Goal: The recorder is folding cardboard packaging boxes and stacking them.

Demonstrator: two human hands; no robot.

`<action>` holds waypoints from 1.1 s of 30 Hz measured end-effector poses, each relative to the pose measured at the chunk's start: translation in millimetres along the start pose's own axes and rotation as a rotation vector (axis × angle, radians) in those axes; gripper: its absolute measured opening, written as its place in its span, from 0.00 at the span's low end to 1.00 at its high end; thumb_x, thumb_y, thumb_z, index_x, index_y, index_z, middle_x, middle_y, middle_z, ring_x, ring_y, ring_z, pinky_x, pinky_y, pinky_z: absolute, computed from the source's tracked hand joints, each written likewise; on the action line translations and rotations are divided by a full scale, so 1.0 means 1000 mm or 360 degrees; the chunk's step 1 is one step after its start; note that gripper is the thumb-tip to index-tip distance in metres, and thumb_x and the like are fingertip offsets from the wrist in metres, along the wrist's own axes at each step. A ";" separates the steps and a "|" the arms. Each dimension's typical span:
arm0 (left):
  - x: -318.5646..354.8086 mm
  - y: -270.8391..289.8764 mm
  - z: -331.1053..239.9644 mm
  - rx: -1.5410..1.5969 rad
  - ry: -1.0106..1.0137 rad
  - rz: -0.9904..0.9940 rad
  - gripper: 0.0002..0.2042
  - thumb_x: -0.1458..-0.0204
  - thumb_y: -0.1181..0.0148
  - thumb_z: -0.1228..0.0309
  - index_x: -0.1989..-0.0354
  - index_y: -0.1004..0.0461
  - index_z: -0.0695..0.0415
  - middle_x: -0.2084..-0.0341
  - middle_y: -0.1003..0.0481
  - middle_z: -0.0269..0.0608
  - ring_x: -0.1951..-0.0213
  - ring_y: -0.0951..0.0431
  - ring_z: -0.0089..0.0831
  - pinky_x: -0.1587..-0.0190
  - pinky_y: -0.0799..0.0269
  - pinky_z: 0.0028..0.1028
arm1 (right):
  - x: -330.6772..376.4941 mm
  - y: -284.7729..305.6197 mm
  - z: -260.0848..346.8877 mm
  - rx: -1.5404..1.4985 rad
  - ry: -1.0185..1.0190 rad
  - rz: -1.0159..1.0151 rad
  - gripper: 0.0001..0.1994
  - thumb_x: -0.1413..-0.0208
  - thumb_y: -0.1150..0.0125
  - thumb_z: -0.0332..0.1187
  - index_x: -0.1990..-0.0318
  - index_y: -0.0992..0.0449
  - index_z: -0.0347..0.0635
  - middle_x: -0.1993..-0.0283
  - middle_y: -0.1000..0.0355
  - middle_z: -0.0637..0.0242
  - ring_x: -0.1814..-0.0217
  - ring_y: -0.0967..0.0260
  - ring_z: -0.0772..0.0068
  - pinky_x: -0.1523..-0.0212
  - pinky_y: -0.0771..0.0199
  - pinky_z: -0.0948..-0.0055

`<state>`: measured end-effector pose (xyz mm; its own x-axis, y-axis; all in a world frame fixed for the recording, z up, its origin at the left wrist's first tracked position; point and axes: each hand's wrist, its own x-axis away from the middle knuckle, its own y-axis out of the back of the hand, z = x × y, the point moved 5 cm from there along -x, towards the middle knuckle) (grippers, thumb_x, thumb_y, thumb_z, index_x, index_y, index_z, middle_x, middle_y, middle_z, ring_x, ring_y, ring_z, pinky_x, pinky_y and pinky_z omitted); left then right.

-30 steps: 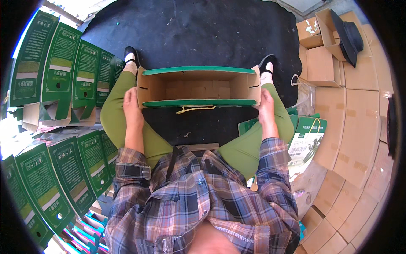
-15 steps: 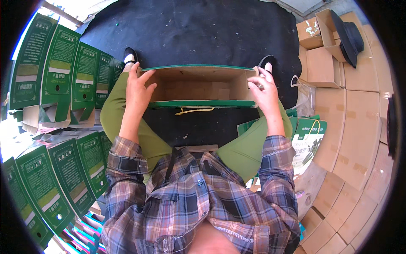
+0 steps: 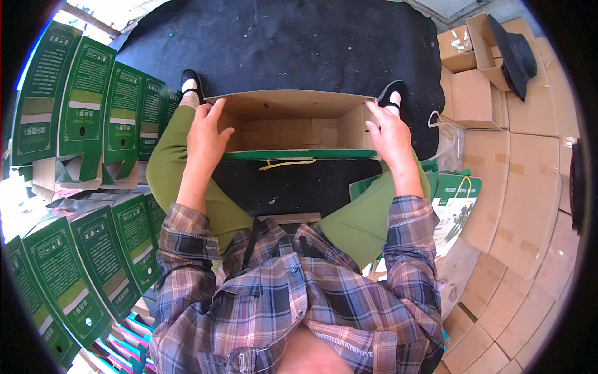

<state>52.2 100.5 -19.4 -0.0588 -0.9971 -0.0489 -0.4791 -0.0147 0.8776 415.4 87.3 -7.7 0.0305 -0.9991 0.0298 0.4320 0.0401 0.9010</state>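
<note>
Between my knees stands a green carton (image 3: 299, 154), its top open and its bare brown inside facing up. A yellow cord handle (image 3: 288, 163) hangs on its near side. My left hand (image 3: 207, 137) grips the left end, fingers at the far corner and thumb over the inner side. At the right end my right hand (image 3: 391, 134) holds the carton the same way, its fingertips on the far corner and its thumb bent at the wall. The undersides of both hands are hidden.
Rows of green printed cartons (image 3: 87, 106) stand on my left. Flat green-and-white cartons (image 3: 458, 206) lie by my right knee. Stacked brown boxes (image 3: 526, 199) line the right, with a black hat (image 3: 514, 56) on top. A black sheet (image 3: 299, 43) covers the floor.
Both hands have closed in on the carton's far corners, their fingers less spread. The far wall has leaned outward, showing more of its brown inner face and hiding its green edge.
</note>
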 end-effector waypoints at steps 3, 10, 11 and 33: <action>0.003 0.001 -0.001 -0.0021 -0.0042 -0.0008 0.32 0.60 0.31 0.76 0.42 0.32 0.53 0.52 0.32 0.49 0.53 0.27 0.48 0.53 0.28 0.39 | 0.003 0.001 0.003 0.0156 0.0030 0.0016 0.21 0.48 0.41 0.29 0.44 0.28 0.50 0.53 0.25 0.58 0.52 0.27 0.54 0.51 0.27 0.62; 0.003 0.002 -0.007 -0.0005 0.0056 0.0081 0.32 0.59 0.31 0.77 0.41 0.33 0.49 0.51 0.33 0.47 0.55 0.26 0.46 0.55 0.27 0.38 | -0.004 -0.007 0.003 0.0254 0.0168 -0.0073 0.24 0.49 0.43 0.27 0.42 0.31 0.57 0.57 0.27 0.59 0.57 0.27 0.54 0.57 0.26 0.60; 0.004 0.002 -0.006 0.0016 0.0083 0.0103 0.33 0.59 0.32 0.77 0.40 0.33 0.48 0.50 0.33 0.47 0.56 0.26 0.46 0.55 0.27 0.38 | -0.004 -0.007 0.007 0.0255 0.0171 -0.0070 0.24 0.49 0.43 0.27 0.42 0.31 0.57 0.57 0.27 0.59 0.57 0.27 0.54 0.57 0.26 0.60; 0.077 -0.003 0.034 0.0721 0.0438 0.0062 0.34 0.52 0.37 0.68 0.35 0.42 0.60 0.42 0.36 0.52 0.44 0.33 0.43 0.41 0.37 0.35 | 0.056 -0.013 -0.019 -0.0595 -0.0658 0.0579 0.38 0.50 0.36 0.47 0.34 0.42 0.39 0.49 0.28 0.43 0.44 0.29 0.53 0.45 0.33 0.65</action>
<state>19.7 25.9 -42.2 0.1189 -0.9799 0.1600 -0.8150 -0.0043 0.5794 428.4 30.8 -25.4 -0.0827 -0.8412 0.5344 0.7452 0.3039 0.5936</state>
